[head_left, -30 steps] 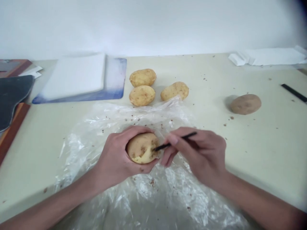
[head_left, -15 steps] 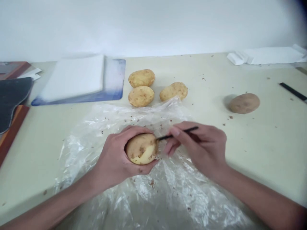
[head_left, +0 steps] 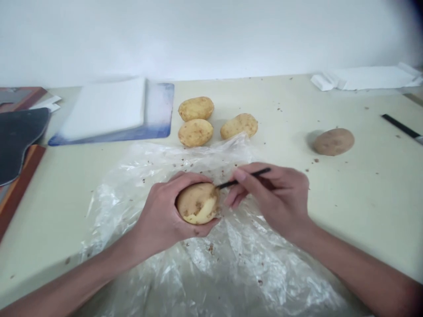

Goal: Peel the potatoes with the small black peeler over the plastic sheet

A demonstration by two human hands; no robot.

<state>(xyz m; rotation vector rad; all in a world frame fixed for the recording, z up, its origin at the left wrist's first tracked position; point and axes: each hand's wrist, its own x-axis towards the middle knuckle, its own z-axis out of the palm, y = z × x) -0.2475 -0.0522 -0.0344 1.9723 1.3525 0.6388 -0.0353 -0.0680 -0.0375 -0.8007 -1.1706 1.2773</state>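
Part-bared potato (head_left: 194,197) cupped in left hand (head_left: 161,211) over plastic sheet (head_left: 158,281), toward near edge of worktop (head_left: 363,193); most visible skin intact. Dark stick (head_left: 227,184) pinched by right hand (head_left: 280,198). Three paler potatoes (head_left: 195,132), seemingly scraped, set toward back edge; brown potato (head_left: 334,141) seemingly unscraped.

Bare hands (head_left: 279,198), bare forearms (head_left: 99,270), right thumbnail (head_left: 242,175) — seemingly short

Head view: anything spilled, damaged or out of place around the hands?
Yes. The potato held in the left hand looks damaged: a pale bare patch with ragged skin edges, plus brown blemishes. Brown crumbs lie scattered over the crumpled plastic sheet and the table beyond it, like loose litter.
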